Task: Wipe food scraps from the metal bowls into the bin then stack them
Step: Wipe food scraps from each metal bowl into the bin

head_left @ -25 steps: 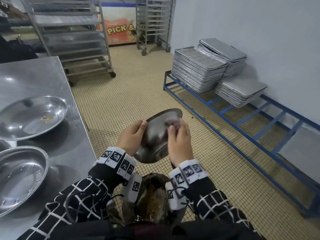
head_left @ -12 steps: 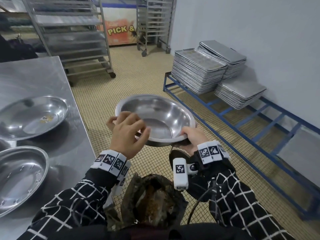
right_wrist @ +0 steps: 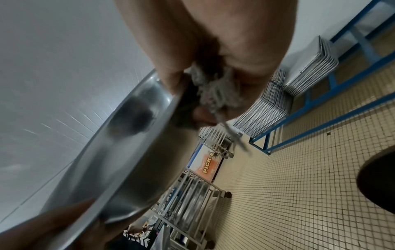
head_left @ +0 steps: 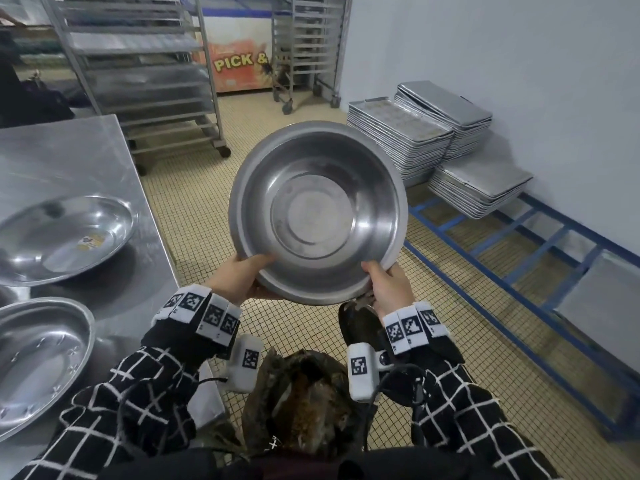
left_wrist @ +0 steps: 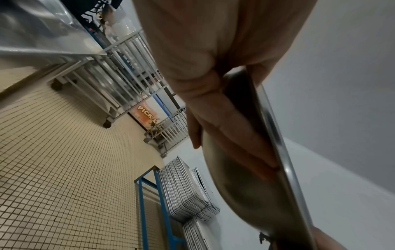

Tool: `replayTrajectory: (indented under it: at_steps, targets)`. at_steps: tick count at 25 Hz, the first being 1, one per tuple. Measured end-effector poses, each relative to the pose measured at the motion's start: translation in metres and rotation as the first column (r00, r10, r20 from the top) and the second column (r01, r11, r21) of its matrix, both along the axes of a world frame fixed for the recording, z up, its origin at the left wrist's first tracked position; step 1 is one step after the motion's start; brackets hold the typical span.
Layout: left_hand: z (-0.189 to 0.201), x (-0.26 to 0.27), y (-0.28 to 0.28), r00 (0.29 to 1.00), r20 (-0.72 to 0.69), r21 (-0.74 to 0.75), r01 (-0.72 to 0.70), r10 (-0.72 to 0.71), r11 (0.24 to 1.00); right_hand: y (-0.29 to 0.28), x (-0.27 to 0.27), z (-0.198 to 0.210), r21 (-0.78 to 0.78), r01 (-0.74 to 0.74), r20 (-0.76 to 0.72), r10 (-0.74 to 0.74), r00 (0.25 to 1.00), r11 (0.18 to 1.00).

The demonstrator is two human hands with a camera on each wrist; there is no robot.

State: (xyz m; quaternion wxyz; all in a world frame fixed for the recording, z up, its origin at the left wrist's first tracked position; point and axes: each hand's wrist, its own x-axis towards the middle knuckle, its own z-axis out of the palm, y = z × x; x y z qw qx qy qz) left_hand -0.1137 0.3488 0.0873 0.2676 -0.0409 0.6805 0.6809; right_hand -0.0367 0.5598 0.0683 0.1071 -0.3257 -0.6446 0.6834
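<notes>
I hold a round metal bowl (head_left: pixel 317 213) up in front of me, tilted so its wiped inside faces me. My left hand (head_left: pixel 242 277) grips its lower left rim, thumb inside, fingers spread on the underside (left_wrist: pixel 241 184). My right hand (head_left: pixel 389 285) grips the lower right rim with the thumb over the edge. A crumpled grey wad (right_wrist: pixel 210 88) is pressed between that palm and the bowl's outside (right_wrist: pixel 136 152). The bin (head_left: pixel 308 400), lined with a dark bag and holding brown scraps, stands below my wrists.
A steel table (head_left: pixel 79 157) on my left carries two more metal bowls (head_left: pixel 62 237) (head_left: pixel 34 358). Stacks of baking trays (head_left: pixel 398 140) sit on a low blue rack (head_left: pixel 512 251) along the right wall. Wheeled tray racks (head_left: pixel 145 74) stand behind, on the tiled floor.
The bowl went from tipped over the bin, with my right hand wiping inside, to raised and turned with its inside facing me. Both hands now hold its lower rim.
</notes>
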Motion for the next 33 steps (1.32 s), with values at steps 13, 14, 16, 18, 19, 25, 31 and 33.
replayTrajectory:
  at_steps: [13,14,16,18,19,25,31,33]
  targets:
    - [-0.005,-0.010,0.003,0.970,-0.238,-0.221,0.001,-0.055,0.975,0.011,0.008,0.006,0.188,0.132,-0.136,-0.107,0.985,0.973]
    - [-0.007,-0.007,0.002,0.965,-0.244,-0.248,0.035,-0.097,0.968,0.010,0.004,0.011,0.284,0.101,-0.156,-0.058,0.986,0.954]
    - [-0.011,-0.001,0.004,0.956,-0.249,-0.279,0.081,-0.153,0.957,0.009,-0.012,0.017,0.483,0.010,-0.125,0.058,0.990,0.876]
    - [-0.010,0.005,0.007,0.946,-0.272,-0.288,0.095,-0.177,0.953,0.010,-0.030,0.010,0.715,-0.080,-0.060,0.175,0.983,0.694]
    - [-0.008,0.007,0.010,0.938,-0.284,-0.292,0.114,-0.200,0.950,0.011,-0.038,0.004,0.794,-0.105,-0.028,0.210,0.977,0.598]
    - [-0.001,0.009,0.019,0.898,-0.366,-0.281,0.142,-0.242,0.949,0.011,-0.067,-0.005,0.915,-0.201,0.079,0.334,0.939,0.350]
    - [0.001,-0.001,0.012,0.913,-0.372,-0.179,0.105,-0.166,0.978,-0.037,-0.051,-0.019,0.733,-0.433,0.098,0.549,0.830,0.524]
    - [0.005,-0.003,0.010,0.906,-0.381,-0.213,0.107,-0.183,0.971,-0.032,-0.046,-0.023,0.758,-0.533,0.212,0.631,0.746,0.376]
